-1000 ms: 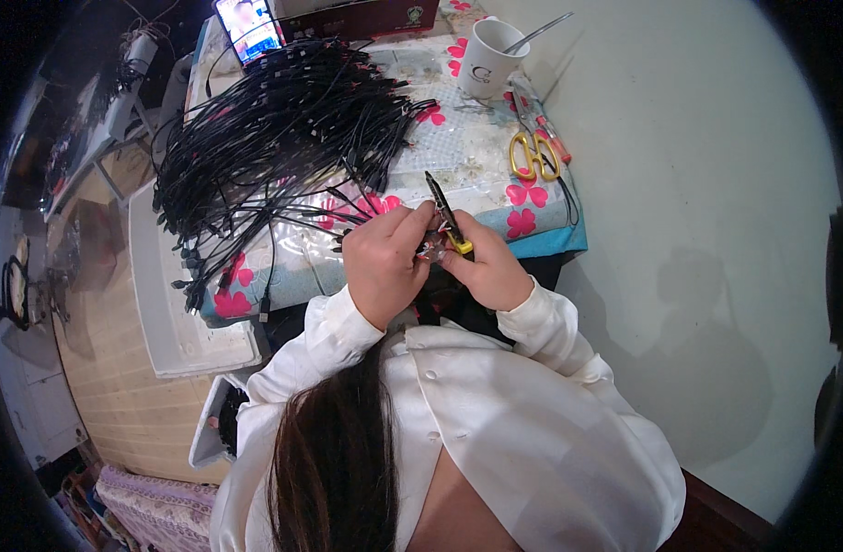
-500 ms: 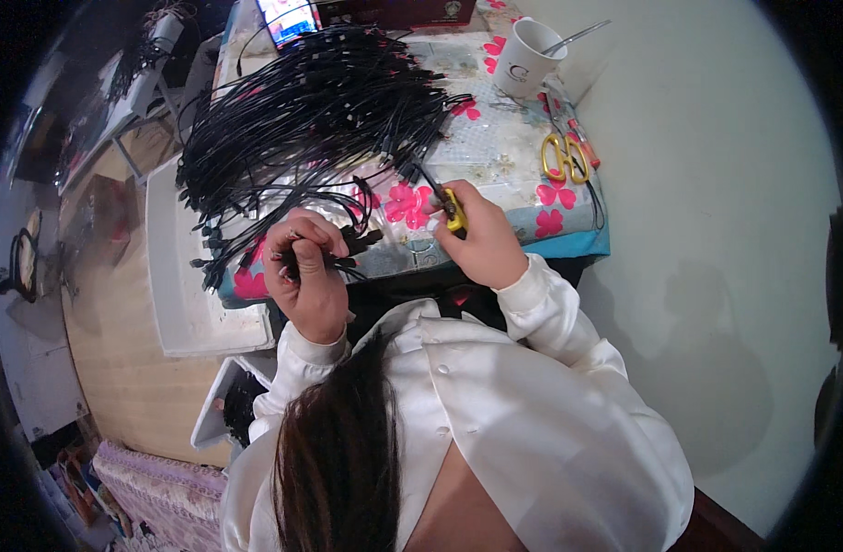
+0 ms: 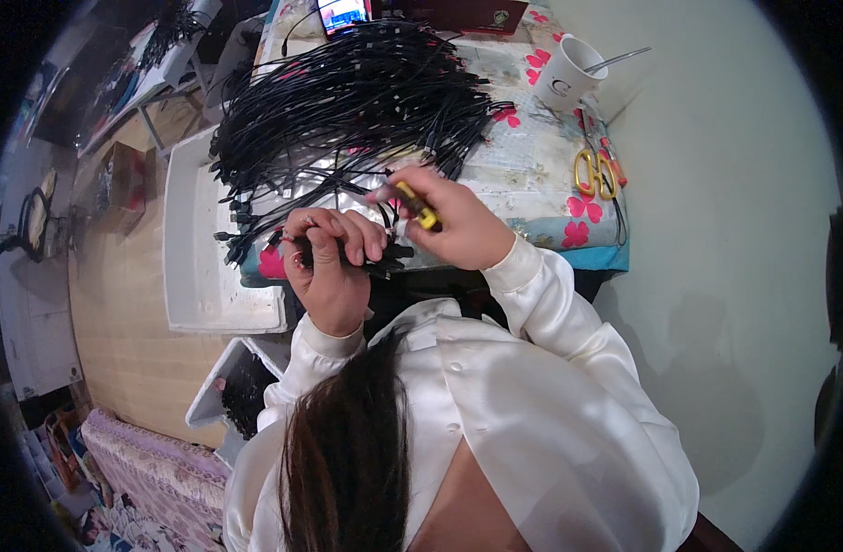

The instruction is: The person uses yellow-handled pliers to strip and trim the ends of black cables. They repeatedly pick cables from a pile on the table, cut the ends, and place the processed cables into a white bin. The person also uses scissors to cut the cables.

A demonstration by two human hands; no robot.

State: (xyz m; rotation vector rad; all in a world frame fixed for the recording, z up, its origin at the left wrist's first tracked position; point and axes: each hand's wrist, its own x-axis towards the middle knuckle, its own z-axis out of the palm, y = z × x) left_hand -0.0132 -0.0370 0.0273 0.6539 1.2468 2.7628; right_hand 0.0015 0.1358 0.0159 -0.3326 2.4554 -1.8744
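My left hand [image 3: 331, 276] is closed around a small bunch of black cables [image 3: 395, 258], whose dark plug ends stick out toward the right. Close beside it, my right hand [image 3: 464, 228] grips a yellow-and-black handled tool [image 3: 416, 204]. The tool's front end points left above the bunch and is blurred, so its kind is unclear. Beyond both hands, a large heap of black cables [image 3: 348, 101] with metal plugs spreads over the table.
The flowered table cover [image 3: 522, 147] bears a white mug [image 3: 568, 74] with a spoon, yellow-handled scissors [image 3: 594, 173] and a lit screen [image 3: 345, 14]. At left stand a white foam tray [image 3: 187, 267] and, lower, a white bin [image 3: 210, 391] holding black material. A wall [image 3: 716, 184] rises at right.
My right hand has moved left with the tool, over to the bunch of cables. The left hand still holds the bunch. The whole view has shifted slightly.
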